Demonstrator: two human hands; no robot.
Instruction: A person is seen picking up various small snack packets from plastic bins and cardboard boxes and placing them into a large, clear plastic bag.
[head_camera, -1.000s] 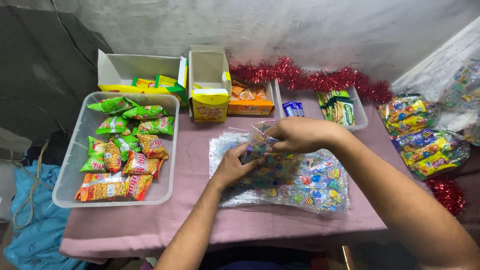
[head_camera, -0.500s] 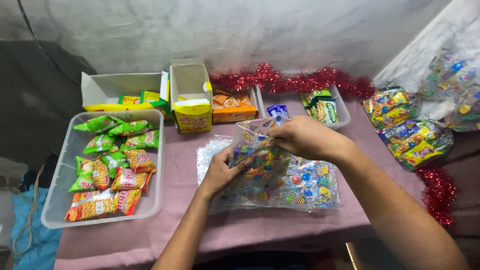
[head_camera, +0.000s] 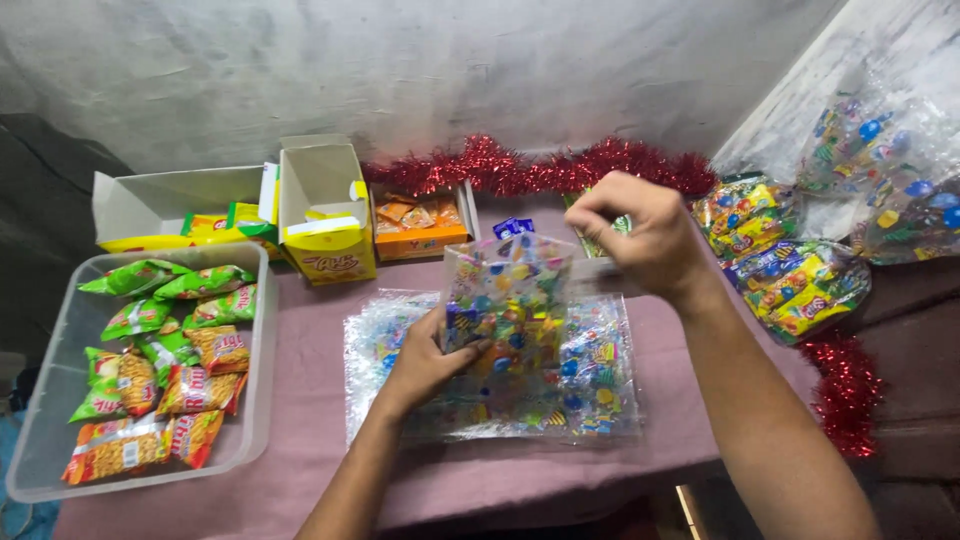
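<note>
The left hand (head_camera: 425, 360) pinches the near edge of a printed clear bag (head_camera: 505, 300), upright above the bag stack (head_camera: 590, 375) at table centre. The right hand (head_camera: 640, 235), fingers curled, pulls its far top corner; the slippery film could slide free or tear

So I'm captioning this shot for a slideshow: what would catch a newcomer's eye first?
At centre, the left hand holds up a clear printed bag over a stack of clear bags, with the right hand raised at its top edge. On the left sits a clear tub of green and orange snack packets. Red tinsel runs along the wall behind.
</note>
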